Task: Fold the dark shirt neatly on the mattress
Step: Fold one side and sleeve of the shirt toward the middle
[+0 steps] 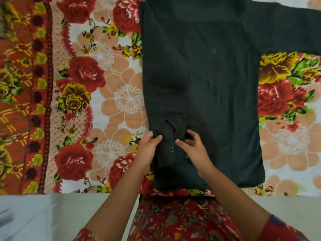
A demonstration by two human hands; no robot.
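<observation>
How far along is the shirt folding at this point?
Done: one side and its sleeve are folded in over the dark shirt. In hand: the left hand and right hand pinch that sleeve's buttoned cuff. Left: the other sleeve lies spread on the floral sheet; no lengthwise fold yet.

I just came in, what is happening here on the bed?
A person is folding a dark shirt spread on a flowered mattress cover. One sleeve is already folded in over the body; the other sleeve lies stretched out to the side. The left hand and the right hand both pinch the cuff of the folded-in sleeve, near its snap button.
</observation>
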